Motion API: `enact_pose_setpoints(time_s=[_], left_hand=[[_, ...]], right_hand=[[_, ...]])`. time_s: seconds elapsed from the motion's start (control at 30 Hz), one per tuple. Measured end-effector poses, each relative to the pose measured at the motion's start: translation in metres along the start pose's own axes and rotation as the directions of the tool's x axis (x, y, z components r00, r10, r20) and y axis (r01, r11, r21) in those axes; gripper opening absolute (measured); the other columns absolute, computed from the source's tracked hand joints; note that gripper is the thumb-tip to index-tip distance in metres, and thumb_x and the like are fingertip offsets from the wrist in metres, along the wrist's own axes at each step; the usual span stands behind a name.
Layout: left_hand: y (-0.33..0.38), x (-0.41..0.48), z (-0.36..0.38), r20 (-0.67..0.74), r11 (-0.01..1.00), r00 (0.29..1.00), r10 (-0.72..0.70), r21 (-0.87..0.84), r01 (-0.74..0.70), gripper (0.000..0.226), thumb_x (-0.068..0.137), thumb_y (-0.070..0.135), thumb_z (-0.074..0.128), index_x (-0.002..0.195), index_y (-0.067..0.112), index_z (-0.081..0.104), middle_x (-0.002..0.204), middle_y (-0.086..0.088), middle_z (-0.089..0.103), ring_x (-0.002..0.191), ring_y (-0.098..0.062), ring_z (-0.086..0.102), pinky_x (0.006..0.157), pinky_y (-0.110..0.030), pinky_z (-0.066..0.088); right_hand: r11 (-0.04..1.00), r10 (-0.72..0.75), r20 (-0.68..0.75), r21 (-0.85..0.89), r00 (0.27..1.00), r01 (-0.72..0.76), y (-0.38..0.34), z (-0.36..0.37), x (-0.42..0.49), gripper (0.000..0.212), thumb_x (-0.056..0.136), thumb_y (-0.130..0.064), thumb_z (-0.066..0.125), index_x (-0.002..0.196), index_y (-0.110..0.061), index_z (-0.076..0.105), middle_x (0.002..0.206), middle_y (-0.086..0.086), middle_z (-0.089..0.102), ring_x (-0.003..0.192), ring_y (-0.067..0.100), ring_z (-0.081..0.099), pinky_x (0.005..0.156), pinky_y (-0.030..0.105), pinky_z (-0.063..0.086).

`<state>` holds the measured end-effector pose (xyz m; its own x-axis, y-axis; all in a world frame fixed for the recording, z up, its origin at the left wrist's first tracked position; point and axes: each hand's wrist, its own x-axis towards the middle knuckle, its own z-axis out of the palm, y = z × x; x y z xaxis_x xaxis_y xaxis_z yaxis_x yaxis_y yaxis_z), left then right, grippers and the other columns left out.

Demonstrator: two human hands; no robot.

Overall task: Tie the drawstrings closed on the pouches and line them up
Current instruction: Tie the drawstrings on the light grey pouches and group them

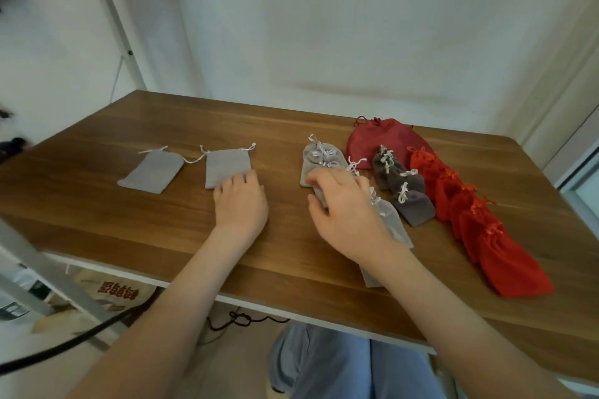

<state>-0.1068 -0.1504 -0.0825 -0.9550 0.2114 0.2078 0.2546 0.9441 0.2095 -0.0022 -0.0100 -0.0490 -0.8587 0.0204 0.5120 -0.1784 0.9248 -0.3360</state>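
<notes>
The left hand (pixel 240 204) lies flat, fingers straight, pressing the near corner of an untied light grey pouch (pixel 227 167) on the wooden table (pixel 97 207). The right hand (pixel 348 209) curls thumb and fingers round a tied grey pouch (pixel 320 195), in the row beside the dark grey pouches (pixel 410 201).

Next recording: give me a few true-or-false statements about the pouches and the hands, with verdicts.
1. The left hand rests with straight fingers on an untied light grey pouch. True.
2. The red pouches lie in a row at the far left. False: their row is at the far right.
3. The right hand holds a dark grey pouch. False: it grips a tied light grey pouch; the dark grey pouches lie beside it.
4. A second untied pouch lies flat, left of the one under the left hand. True.
</notes>
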Motion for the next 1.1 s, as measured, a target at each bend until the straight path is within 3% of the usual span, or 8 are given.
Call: enact_pose_setpoints(time_s=[0.17, 0.5, 0.57, 0.67, 0.73, 0.93, 1.03, 1.1], left_hand=[[0.004, 0.007, -0.011, -0.087, 0.993, 0.99, 0.114, 0.039, -0.111, 0.02, 0.098, 0.021, 0.044, 0.107, 0.013, 0.061, 0.106, -0.007, 0.064, 0.102, -0.025, 0.058, 0.083, -0.033, 0.041], [0.024, -0.022, -0.022, -0.358, 0.881, 0.931, 0.076, -0.414, -0.231, 0.011, 0.094, 0.02, 0.054, 0.089, 0.011, 0.06, 0.086, -0.001, 0.06, 0.085, -0.02, 0.055, 0.069, -0.026, 0.037], [0.03, -0.028, -0.032, -0.337, 0.808, 0.94, 0.06, -0.537, -0.244, 0.009, 0.093, 0.021, 0.056, 0.089, 0.015, 0.062, 0.084, 0.006, 0.059, 0.081, -0.011, 0.055, 0.066, -0.018, 0.035], [0.038, -0.042, -0.046, -0.185, 0.482, 0.974, 0.131, -0.847, -0.225, 0.009, 0.089, 0.017, 0.062, 0.082, 0.022, 0.066, 0.079, 0.009, 0.066, 0.078, -0.006, 0.06, 0.071, -0.018, 0.047], [0.039, -0.05, -0.052, -0.125, 0.342, 0.955, 0.27, -0.915, -0.216, 0.012, 0.089, 0.016, 0.063, 0.082, 0.026, 0.068, 0.078, 0.009, 0.067, 0.078, -0.008, 0.062, 0.074, -0.024, 0.051], [0.042, -0.054, -0.056, -0.232, 0.321, 0.912, 0.338, -0.883, -0.343, 0.01, 0.091, 0.022, 0.058, 0.095, 0.026, 0.066, 0.094, 0.011, 0.066, 0.093, -0.007, 0.061, 0.081, -0.021, 0.046], [0.044, -0.05, -0.054, -0.43, 0.482, 0.891, 0.143, -0.756, -0.442, 0.023, 0.095, 0.026, 0.046, 0.115, 0.031, 0.056, 0.118, 0.013, 0.057, 0.116, -0.009, 0.05, 0.095, -0.022, 0.04], [0.048, -0.047, -0.055, -0.387, 0.557, 0.92, 0.07, -0.749, -0.357, 0.03, 0.099, 0.022, 0.039, 0.127, 0.032, 0.048, 0.128, 0.011, 0.051, 0.123, -0.007, 0.043, 0.1, -0.021, 0.035]], right_hand=[[0.998, -0.003, 0.093, 0.068, 0.996, -0.003, -0.005, 0.01, 0.006, 0.023, 0.09, -0.011, 0.053, 0.112, -0.01, 0.058, 0.106, 0.004, 0.061, 0.104, 0.021, 0.052, 0.094, 0.03, 0.03], [0.868, 0.215, 0.281, 0.383, 0.935, -0.315, 0.0, 0.015, 0.012, 0.034, 0.099, -0.019, 0.041, 0.131, -0.029, 0.049, 0.1, 0.005, 0.067, 0.083, 0.018, 0.062, 0.077, 0.031, 0.049], [0.75, 0.241, 0.33, 0.534, 0.913, -0.391, -0.002, 0.015, 0.013, 0.035, 0.102, -0.03, 0.037, 0.136, -0.031, 0.045, 0.114, 0.002, 0.065, 0.096, 0.015, 0.063, 0.088, 0.034, 0.05], [0.3, 0.25, 0.431, 0.817, 0.867, -0.493, -0.006, 0.011, 0.015, 0.041, 0.103, -0.037, 0.027, 0.138, -0.024, 0.042, 0.123, 0.006, 0.062, 0.107, 0.02, 0.064, 0.091, 0.036, 0.053], [0.135, 0.306, 0.417, 0.871, 0.856, -0.473, -0.003, 0.003, 0.015, 0.039, 0.102, -0.033, 0.029, 0.13, -0.015, 0.05, 0.12, 0.015, 0.062, 0.109, 0.028, 0.062, 0.088, 0.035, 0.054], [0.226, 0.312, 0.348, 0.877, 0.884, -0.425, 0.007, -0.015, 0.013, 0.027, 0.093, -0.001, 0.051, 0.119, -0.008, 0.054, 0.097, 0.029, 0.06, 0.085, 0.039, 0.057, 0.07, 0.04, 0.046], [0.25, 0.312, 0.283, 0.897, 0.907, -0.366, 0.013, -0.026, 0.008, 0.038, 0.093, 0.001, 0.051, 0.121, -0.024, 0.055, 0.083, 0.009, 0.062, 0.081, 0.026, 0.057, 0.066, 0.035, 0.044], [0.31, 0.295, 0.251, 0.888, 0.922, -0.341, 0.019, -0.034, 0.004, 0.049, 0.093, 0.002, 0.05, 0.124, -0.036, 0.053, 0.086, 0.001, 0.063, 0.084, 0.017, 0.059, 0.071, 0.033, 0.046]])
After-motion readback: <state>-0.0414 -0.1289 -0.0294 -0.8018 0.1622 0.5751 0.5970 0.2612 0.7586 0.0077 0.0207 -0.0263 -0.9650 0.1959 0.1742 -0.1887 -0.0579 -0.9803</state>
